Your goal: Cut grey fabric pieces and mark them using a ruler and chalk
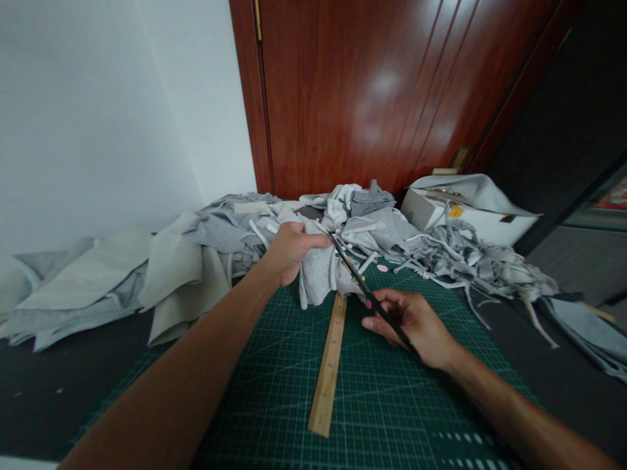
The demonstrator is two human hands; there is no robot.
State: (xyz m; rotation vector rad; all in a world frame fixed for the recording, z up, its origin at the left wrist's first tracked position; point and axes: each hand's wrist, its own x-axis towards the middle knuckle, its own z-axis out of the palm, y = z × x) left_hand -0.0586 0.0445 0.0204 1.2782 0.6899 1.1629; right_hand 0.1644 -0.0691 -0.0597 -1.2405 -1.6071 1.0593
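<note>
My left hand (292, 251) pinches the top of a light grey piece of fabric (317, 277), which hangs down over the green cutting mat (274, 372). Long dark tweezers or a similar slim black tool (376, 301) lie in my right hand (409, 323), slanting up and left. The tool's tip is close to the fabric's upper edge beside my left thumb; whether it touches the fabric is hard to tell. Beneath the fabric a wooden ruler (329, 365) rests on the mat, its upper part covered.
Large grey cloth pieces (117, 267) are spread at the left. More scraps (375, 225) are heaped behind the mat, and tangled grey strips (470, 254) lie at the right. A white box (470, 212) stands before the brown door (343, 98). A pink disc (382, 267) lies on the mat.
</note>
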